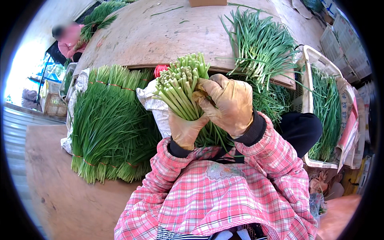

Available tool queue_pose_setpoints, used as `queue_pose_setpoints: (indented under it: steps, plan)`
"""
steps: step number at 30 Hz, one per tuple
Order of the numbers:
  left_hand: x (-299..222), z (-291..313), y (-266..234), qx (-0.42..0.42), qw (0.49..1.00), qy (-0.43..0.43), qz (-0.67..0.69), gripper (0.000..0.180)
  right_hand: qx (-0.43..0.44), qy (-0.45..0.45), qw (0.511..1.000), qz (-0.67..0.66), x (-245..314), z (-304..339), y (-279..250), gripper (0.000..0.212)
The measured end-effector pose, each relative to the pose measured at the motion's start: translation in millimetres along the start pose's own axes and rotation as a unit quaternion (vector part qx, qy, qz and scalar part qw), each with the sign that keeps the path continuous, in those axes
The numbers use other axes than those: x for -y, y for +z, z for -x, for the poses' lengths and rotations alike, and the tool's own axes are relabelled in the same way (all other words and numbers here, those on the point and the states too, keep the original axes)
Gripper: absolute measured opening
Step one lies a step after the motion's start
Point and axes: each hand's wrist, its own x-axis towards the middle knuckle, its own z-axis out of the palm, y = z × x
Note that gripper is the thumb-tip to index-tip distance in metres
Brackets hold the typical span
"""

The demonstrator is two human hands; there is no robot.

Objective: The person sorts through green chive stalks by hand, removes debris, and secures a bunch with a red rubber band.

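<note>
A thick bunch of garlic chives (182, 86) is gripped in my left hand (186, 130), its pale cut stem ends pointing up and away from me. Its green leaves hang down below my wrists. My right hand (228, 104) is closed against the right side of the stems, thumb and fingers pinched together; what lies between the fingertips is hidden. Both hands wear thin, yellow-stained gloves. Left of them lies a big stack of garlic chives (112, 116) tied with red bands. Loose garlic chives (262, 46) are heaped on the wooden board beyond my right hand.
The wooden board (160, 36) spans the far side, with a cardboard box (208, 2) at its back edge. On the right stands a white plastic crate (310, 60) filled with chives. A red roll (161, 70) sits under the board's edge. Another person (70, 40) sits at far left.
</note>
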Motion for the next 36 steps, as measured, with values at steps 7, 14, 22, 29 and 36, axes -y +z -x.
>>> queue_pose_setpoints:
  steps: [7,14,22,29,36]
  plan:
    - [6,2,5,0.032,0.996,0.007,0.081,0.069,0.014,0.011,0.995,-0.098,-11,-1,-2,0.017]
    - [8,4,8,0.039,0.999,-0.004,0.038,0.072,-0.081,0.109,0.978,-0.158,-12,-4,-7,0.012]
    - [13,2,-2,0.014,0.998,0.045,0.052,0.07,0.002,0.097,0.988,0.119,-69,40,-23,0.017]
    - [6,0,2,0.01,1.0,0.02,-0.02,0.066,-0.04,0.028,0.993,-0.103,-27,22,-14,0.02]
    - [2,-3,10,0.047,0.999,0.006,0.004,0.061,0.005,-0.018,0.995,-0.097,-20,4,-14,0.057]
